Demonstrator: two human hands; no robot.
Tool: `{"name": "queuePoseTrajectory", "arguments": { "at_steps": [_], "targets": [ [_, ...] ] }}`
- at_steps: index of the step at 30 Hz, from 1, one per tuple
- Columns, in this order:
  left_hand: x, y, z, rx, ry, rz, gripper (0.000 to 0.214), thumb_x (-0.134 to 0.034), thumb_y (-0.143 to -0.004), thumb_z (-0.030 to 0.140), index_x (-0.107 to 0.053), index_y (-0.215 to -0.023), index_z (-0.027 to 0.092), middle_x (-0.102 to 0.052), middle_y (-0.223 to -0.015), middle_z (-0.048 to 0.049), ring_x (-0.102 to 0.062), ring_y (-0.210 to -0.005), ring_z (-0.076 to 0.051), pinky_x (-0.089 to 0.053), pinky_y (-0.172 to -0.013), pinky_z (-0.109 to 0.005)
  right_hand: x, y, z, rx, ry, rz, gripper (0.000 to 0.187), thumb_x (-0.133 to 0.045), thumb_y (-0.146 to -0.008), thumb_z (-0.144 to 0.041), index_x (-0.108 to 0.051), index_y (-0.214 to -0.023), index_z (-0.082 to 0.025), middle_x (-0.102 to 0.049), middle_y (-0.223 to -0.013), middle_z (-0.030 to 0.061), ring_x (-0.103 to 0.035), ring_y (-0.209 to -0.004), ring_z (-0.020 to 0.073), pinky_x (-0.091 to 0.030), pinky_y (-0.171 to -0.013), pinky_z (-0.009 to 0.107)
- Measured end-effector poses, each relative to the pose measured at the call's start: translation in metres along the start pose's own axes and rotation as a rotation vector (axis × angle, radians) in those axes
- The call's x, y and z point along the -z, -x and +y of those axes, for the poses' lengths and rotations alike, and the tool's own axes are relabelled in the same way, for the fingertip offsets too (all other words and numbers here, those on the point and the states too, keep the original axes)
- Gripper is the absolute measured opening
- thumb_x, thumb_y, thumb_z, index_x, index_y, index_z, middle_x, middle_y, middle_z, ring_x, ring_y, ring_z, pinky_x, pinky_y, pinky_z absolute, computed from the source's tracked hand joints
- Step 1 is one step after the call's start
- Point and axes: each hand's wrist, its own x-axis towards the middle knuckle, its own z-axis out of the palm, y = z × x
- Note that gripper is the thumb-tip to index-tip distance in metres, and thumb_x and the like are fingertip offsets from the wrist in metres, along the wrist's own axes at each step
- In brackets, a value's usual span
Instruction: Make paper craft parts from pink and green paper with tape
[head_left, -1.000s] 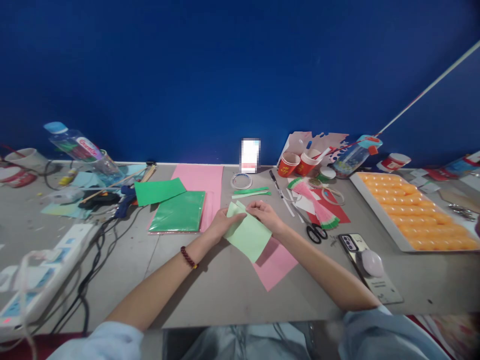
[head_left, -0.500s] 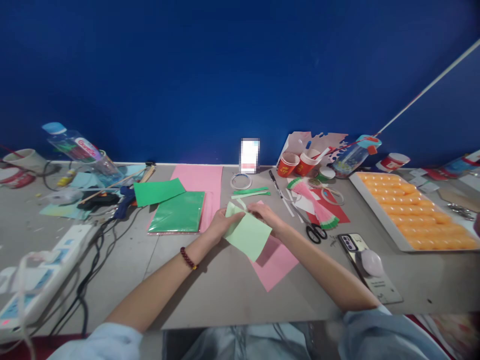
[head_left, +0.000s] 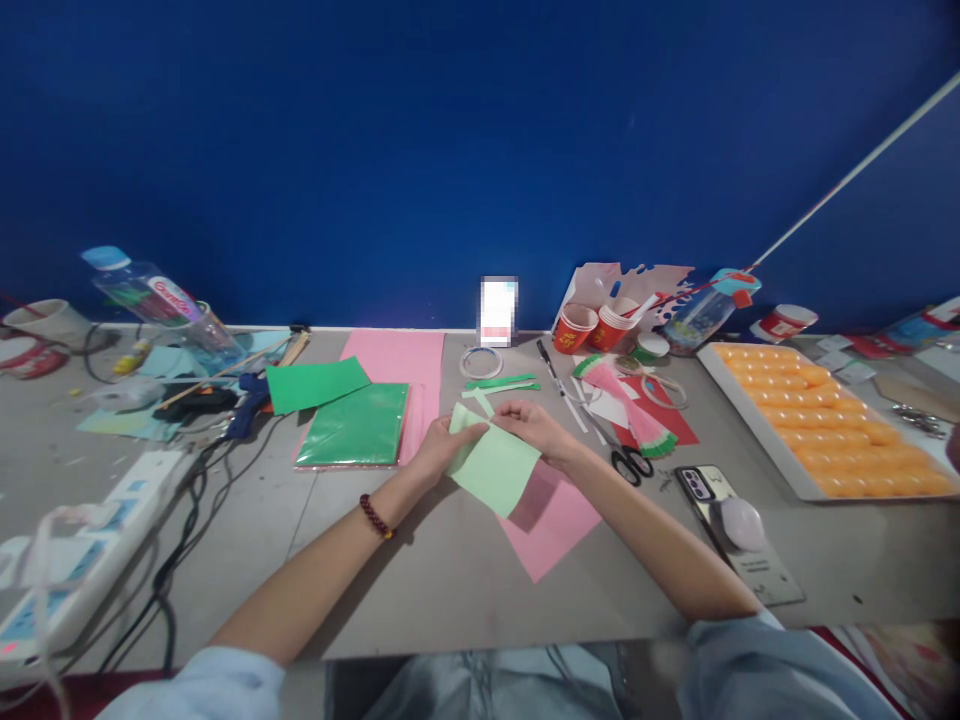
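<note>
A square of light green paper [head_left: 495, 468] is held up off the table, tilted. My left hand [head_left: 439, 450] grips its upper left edge, thumb lying across the front. At the top edge, the fingertips of my right hand [head_left: 534, 430] are pinched on a narrow pale strip [head_left: 484, 403] that sticks up from the paper. Whether these fingers also hold the paper's edge is hard to see. Below lies a sheet of pink paper [head_left: 551, 535], partly covered by the green square. Just beyond my hands are dark green paper strips [head_left: 501, 384] and a roll of tape [head_left: 481, 363].
To the left lie a pack of green paper [head_left: 360, 430], a glue gun [head_left: 247, 403] and a power strip [head_left: 97, 545] with cables. On the right are scissors [head_left: 632, 466], a phone [head_left: 739, 540], red paper cups [head_left: 576, 328] and a tray of orange balls [head_left: 825, 420].
The pale strip, curved before, now stands straighter by my right fingertips. The green paper has risen slightly, and my right hand has shifted a little. My left hand keeps its grip.
</note>
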Motion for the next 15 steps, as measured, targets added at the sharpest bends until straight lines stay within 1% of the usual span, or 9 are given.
{"name": "queuePoseTrajectory", "arguments": {
  "at_steps": [3, 7, 9, 12, 13, 15],
  "targets": [
    [-0.001, 0.002, 0.001, -0.006, 0.028, -0.026, 0.036, -0.080, -0.056, 0.036, -0.065, -0.079, 0.012, -0.070, -0.070, -0.0062, -0.062, -0.056, -0.016, -0.046, -0.051, -0.025, -0.001, 0.000, 0.000, 0.010, 0.020, 0.008, 0.026, -0.071, -0.066, -0.041, -0.061, -0.071, -0.018, -0.058, -0.059, -0.0029, -0.049, -0.050, 0.0093, -0.035, -0.048, 0.022],
    [0.000, 0.000, -0.002, -0.010, 0.085, -0.058, 0.036, -0.080, -0.056, 0.035, -0.065, -0.079, 0.012, -0.070, -0.069, -0.0055, -0.061, -0.055, -0.016, -0.046, -0.053, -0.025, 0.000, 0.001, -0.001, 0.009, 0.027, 0.001, 0.027, -0.070, -0.067, -0.043, -0.061, -0.072, -0.018, -0.057, -0.060, -0.0030, -0.048, -0.051, 0.0092, -0.034, -0.048, 0.023],
    [0.001, -0.003, -0.003, -0.016, 0.174, -0.089, 0.033, -0.077, -0.060, 0.038, -0.065, -0.077, 0.012, -0.069, -0.068, -0.0050, -0.061, -0.056, -0.016, -0.046, -0.055, -0.026, 0.001, 0.002, -0.003, 0.021, 0.040, 0.009, 0.028, -0.068, -0.069, -0.044, -0.060, -0.073, -0.018, -0.056, -0.061, -0.0030, -0.047, -0.052, 0.0093, -0.034, -0.049, 0.023],
    [0.006, -0.007, -0.001, -0.064, 0.382, -0.113, 0.035, -0.069, -0.066, 0.046, -0.065, -0.074, 0.012, -0.068, -0.064, -0.0050, -0.063, -0.059, -0.018, -0.047, -0.059, -0.027, 0.002, 0.003, -0.007, 0.095, 0.057, 0.062, 0.029, -0.067, -0.070, -0.046, -0.059, -0.075, -0.018, -0.056, -0.064, -0.0027, -0.048, -0.055, 0.0099, -0.035, -0.052, 0.024],
    [0.007, -0.007, 0.000, -0.076, 0.452, -0.133, 0.038, -0.066, -0.067, 0.049, -0.066, -0.076, 0.012, -0.069, -0.066, -0.0060, -0.064, -0.063, -0.020, -0.048, -0.062, -0.028, 0.002, 0.003, -0.008, 0.124, 0.050, 0.079, 0.029, -0.067, -0.070, -0.046, -0.059, -0.075, -0.018, -0.056, -0.066, -0.0025, -0.049, -0.057, 0.0103, -0.036, -0.054, 0.025],
    [0.009, -0.007, 0.003, -0.063, 0.560, -0.220, 0.050, -0.059, -0.070, 0.057, -0.067, -0.087, 0.011, -0.071, -0.078, -0.0101, -0.067, -0.077, -0.025, -0.050, -0.073, -0.033, 0.001, 0.002, -0.008, 0.173, 0.030, 0.115, 0.029, -0.066, -0.070, -0.046, -0.057, -0.076, -0.019, -0.057, -0.070, -0.0021, -0.050, -0.060, 0.0112, -0.037, -0.057, 0.026]
  ]
}}
